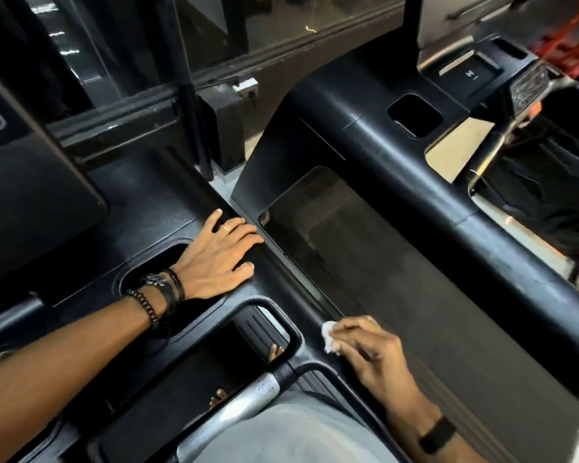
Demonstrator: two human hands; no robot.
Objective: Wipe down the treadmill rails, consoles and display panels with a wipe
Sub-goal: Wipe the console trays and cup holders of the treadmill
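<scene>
Risk first: wipe [330,339] is wadded into a small ball, so very little of it meets the plastic — likely result is streaks and missed strips along the console edge [301,282] rather than a clean pass. Bunched like that it could also slip out of the pinch and drop through the gap toward the floor or belt. Second risk, my guess: weight on the braced hand next to the cup recess [154,272] could let it slide in if the person leans further.

Right hand [370,350] — fingers curled, pinching the white wipe at the fingertips, pressing it against the black console edge just beside the dark glossy display panel [365,235] of the neighbouring treadmill. Panel itself is not under the wipe right now.

Left hand [219,253] — flat, fingers straight and spread, palm resting on the console top, holding nothing. Ring on 1 finger, bracelets at the wrist.

Silver handrail [238,409] low in view, untouched by either hand.
</scene>
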